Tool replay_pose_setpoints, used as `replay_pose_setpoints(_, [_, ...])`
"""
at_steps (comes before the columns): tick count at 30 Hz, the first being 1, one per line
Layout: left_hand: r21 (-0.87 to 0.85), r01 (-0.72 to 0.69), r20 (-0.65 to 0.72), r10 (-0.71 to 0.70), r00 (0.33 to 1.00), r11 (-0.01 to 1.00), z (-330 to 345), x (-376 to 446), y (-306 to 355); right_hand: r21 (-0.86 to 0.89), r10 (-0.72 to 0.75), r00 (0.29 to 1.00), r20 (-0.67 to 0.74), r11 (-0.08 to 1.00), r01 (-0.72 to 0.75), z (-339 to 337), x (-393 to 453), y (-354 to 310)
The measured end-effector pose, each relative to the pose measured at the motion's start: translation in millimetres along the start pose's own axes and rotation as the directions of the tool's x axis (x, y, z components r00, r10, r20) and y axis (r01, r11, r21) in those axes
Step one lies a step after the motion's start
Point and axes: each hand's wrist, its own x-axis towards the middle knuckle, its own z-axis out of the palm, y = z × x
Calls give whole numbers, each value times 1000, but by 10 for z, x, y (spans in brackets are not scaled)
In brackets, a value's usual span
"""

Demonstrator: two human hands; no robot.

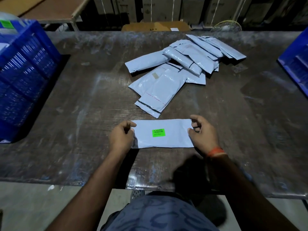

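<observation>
Both hands are on one job: your left hand pinches the 9 o'clock end of the mailer and your right hand pinches the 3 o'clock end, fingers curled on the edges. The hands sit apart, one at each end.

The mailer lies flat on the bench at 6 o'clock, close to you, long side across. Its green label is on and faces up, so I'd call this piece folded and tagged.

Left to do, as I read it:
- move this one off, probably to the left crate at 9 o'clock or the right crate at 3 o'clock; can't tell which
- the pile of mailers at 1 o'clock shows no green labels, so most of the batch looks undone
</observation>
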Motion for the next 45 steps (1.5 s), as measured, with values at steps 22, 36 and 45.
replay_pose_setpoints(22, [-645, 218, 223, -92, 970, 732, 44, -439, 123, 580, -29, 980, 195, 810, -91, -72, -128, 4])
replay_pose_setpoints(36, [-617, 14, -17, -31, 999, 787, -934, -252, -102, 593, -108, 920, 376, 791, -149, 422, -95, -677])
replay_pose_setpoints(45, [-481, -34, -6, 36, 999, 876, -2477, 148, -244, 453, -260, 924, 282, 885, 111, 1240, -277, -1901])
